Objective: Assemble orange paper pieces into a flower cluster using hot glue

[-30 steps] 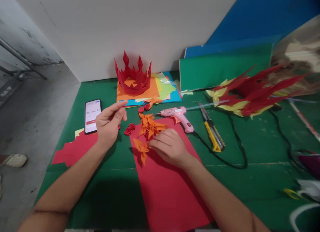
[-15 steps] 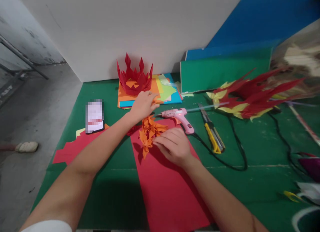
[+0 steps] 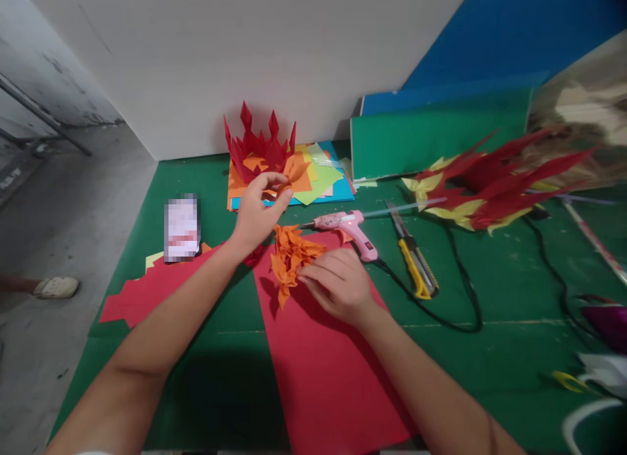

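Note:
My left hand pinches a folded orange paper piece in front of the red paper crown. Below it, a cluster of folded orange paper pieces lies on a red paper sheet. At the cluster's right side, my right hand has its fingers closed at the edge; its fingertips touch the orange paper, and exactly what they grip is partly hidden. A pink hot glue gun rests just beyond the right hand, its nozzle pointing left toward the cluster.
Beside the glue gun lies a yellow utility knife, blade out. A dark cord loops around it. A red and yellow paper crown sits at the right. At the left are a phone and red paper cutouts. Coloured sheets are stacked behind.
My left hand has turned and drawn slightly left, lifting the orange paper piece up in front of the red crown. My right hand stays by the orange cluster.

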Action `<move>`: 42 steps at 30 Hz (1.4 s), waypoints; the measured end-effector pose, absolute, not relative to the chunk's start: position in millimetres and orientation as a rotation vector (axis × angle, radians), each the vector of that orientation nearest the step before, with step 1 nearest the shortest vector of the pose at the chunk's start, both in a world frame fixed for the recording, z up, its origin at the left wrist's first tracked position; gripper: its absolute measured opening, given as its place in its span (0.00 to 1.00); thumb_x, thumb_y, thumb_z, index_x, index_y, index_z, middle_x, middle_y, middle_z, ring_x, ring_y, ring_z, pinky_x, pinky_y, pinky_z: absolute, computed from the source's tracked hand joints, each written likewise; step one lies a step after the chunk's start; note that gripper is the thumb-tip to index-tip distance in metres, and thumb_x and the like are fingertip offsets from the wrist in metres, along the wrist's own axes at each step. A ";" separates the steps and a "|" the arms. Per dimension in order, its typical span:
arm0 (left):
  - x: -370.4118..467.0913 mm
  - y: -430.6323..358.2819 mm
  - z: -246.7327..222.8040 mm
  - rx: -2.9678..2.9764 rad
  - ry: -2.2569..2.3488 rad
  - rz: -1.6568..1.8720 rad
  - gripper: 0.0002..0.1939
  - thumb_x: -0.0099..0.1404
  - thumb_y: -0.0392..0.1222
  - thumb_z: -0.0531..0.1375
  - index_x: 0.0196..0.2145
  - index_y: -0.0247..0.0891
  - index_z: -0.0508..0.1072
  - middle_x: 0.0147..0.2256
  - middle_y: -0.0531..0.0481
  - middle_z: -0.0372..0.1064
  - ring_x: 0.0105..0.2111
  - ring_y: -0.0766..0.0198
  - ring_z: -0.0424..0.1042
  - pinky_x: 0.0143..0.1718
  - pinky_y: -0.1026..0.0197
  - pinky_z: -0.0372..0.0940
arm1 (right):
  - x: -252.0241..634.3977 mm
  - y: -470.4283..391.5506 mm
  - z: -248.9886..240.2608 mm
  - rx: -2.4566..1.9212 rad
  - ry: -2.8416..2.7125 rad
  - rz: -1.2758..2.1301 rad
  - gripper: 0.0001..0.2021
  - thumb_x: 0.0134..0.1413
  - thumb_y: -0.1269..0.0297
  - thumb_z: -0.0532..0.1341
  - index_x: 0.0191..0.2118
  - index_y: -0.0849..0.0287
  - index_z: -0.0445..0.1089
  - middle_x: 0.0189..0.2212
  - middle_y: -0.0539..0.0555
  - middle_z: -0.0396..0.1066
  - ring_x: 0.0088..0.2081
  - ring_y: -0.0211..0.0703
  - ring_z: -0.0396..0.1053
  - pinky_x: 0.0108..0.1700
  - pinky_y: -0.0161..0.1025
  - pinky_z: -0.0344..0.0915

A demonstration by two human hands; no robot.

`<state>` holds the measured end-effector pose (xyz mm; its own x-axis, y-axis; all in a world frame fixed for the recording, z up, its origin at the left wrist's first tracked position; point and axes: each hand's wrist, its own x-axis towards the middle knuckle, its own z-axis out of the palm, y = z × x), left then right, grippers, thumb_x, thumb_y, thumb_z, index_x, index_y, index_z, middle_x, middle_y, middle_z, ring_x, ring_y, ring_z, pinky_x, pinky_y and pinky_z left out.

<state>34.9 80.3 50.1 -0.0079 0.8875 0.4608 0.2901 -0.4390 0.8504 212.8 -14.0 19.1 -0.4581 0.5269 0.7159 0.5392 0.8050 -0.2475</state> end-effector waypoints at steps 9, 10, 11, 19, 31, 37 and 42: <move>27.7 -41.5 75.1 1.257 0.820 1.533 0.05 0.64 0.46 0.61 0.36 0.44 0.70 0.38 0.50 0.70 0.36 0.65 0.72 0.38 0.61 0.69 | 206.5 -13.0 17.7 -1.010 -2.067 -0.066 0.14 0.57 0.71 0.58 0.49 0.57 0.68 0.33 0.53 0.75 0.34 0.42 0.68 0.35 0.41 0.60; 28.9 -46.6 70.8 1.211 0.832 1.485 0.06 0.64 0.47 0.61 0.35 0.44 0.70 0.37 0.50 0.70 0.35 0.64 0.72 0.39 0.60 0.70 | 206.0 -13.3 17.6 -1.054 -2.052 -0.077 0.18 0.58 0.70 0.58 0.55 0.57 0.65 0.34 0.53 0.76 0.34 0.43 0.69 0.35 0.41 0.61; 30.3 -49.4 66.2 1.149 0.851 1.442 0.07 0.64 0.48 0.61 0.35 0.43 0.70 0.37 0.49 0.71 0.34 0.64 0.72 0.40 0.59 0.70 | 206.0 -13.6 17.6 -1.087 -2.048 -0.079 0.23 0.59 0.69 0.57 0.60 0.57 0.60 0.35 0.53 0.76 0.34 0.43 0.69 0.34 0.41 0.61; 41.2 -42.6 42.9 0.868 0.986 1.416 0.14 0.58 0.51 0.64 0.30 0.41 0.66 0.30 0.54 0.65 0.28 0.68 0.67 0.31 0.65 0.67 | 215.0 -14.6 19.9 -1.035 -1.960 0.022 0.22 0.59 0.70 0.56 0.59 0.53 0.61 0.34 0.52 0.76 0.31 0.43 0.69 0.36 0.42 0.63; 52.5 -38.1 18.5 0.960 0.939 1.326 0.11 0.63 0.48 0.61 0.41 0.43 0.66 0.36 0.52 0.67 0.28 0.70 0.73 0.29 0.65 0.71 | 208.7 -16.1 16.6 -0.918 -1.851 0.403 0.15 0.60 0.72 0.56 0.51 0.51 0.66 0.42 0.52 0.75 0.42 0.42 0.72 0.43 0.41 0.69; 47.2 -42.6 8.1 1.116 0.894 1.385 0.11 0.63 0.44 0.62 0.41 0.43 0.66 0.39 0.52 0.68 0.31 0.70 0.74 0.34 0.66 0.72 | 208.0 -14.8 19.7 -0.909 -1.841 0.444 0.09 0.56 0.72 0.60 0.43 0.53 0.69 0.38 0.51 0.76 0.39 0.41 0.72 0.41 0.40 0.69; 43.6 -43.0 -0.7 1.189 0.973 1.355 0.11 0.62 0.42 0.63 0.42 0.41 0.68 0.40 0.50 0.68 0.40 0.67 0.73 0.42 0.65 0.70 | 206.9 -13.7 18.1 -0.932 -1.775 0.466 0.05 0.54 0.71 0.63 0.35 0.53 0.69 0.31 0.49 0.75 0.33 0.40 0.71 0.36 0.39 0.68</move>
